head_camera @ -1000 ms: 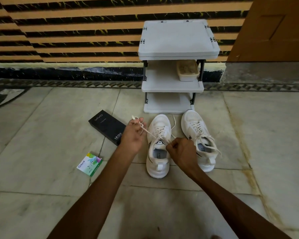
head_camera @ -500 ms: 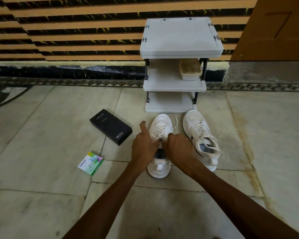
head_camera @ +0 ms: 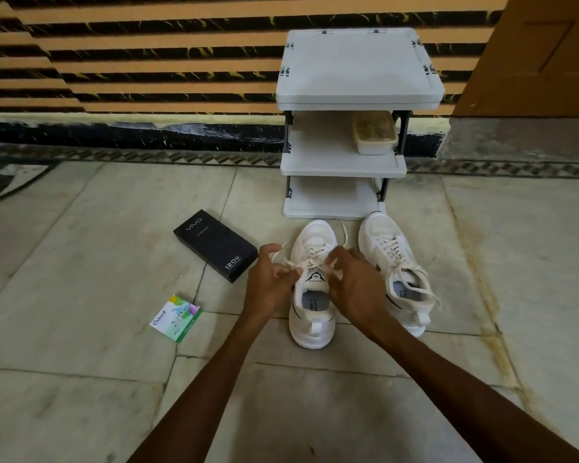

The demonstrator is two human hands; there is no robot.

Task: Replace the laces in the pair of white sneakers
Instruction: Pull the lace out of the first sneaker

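Here, the left white mesh sneaker (head_camera: 311,297) stands on the pale marble floor (head_camera: 81,279), toe pointing at a grey plastic three-shelf rack (head_camera: 358,68), heel toward the person. Both hands are on it. The left hand (head_camera: 269,282) is at the shoe's left side, fingers (head_camera: 290,272) curled and pinching one end of the flat cream lace (head_camera: 310,260); a short piece of lace sticks up past the knuckles. The right hand (head_camera: 355,285) is at the right of the tongue, fingers curled round the other end of the same lace, with a strand running up from it toward the toe. The lace is still crossed through the lower eyelets. The black logo on the tongue shows between the two hands. The right white mesh sneaker (head_camera: 395,262) stands just beside it, untouched, fully laced, its loose lace ends draped over the collar. A black rectangular cardboard phone box (head_camera: 216,245) lies left of the shoes, near the left hand but apart. A small green-and-white printed packet (head_camera: 176,318) lies further left and closer to the person. A translucent lidded plastic container (head_camera: 375,133) sits on the rack's middle shelf, right side. The striped orange-and-black wall is behind, and a brown wooden door (head_camera: 532,55) is at the top right.
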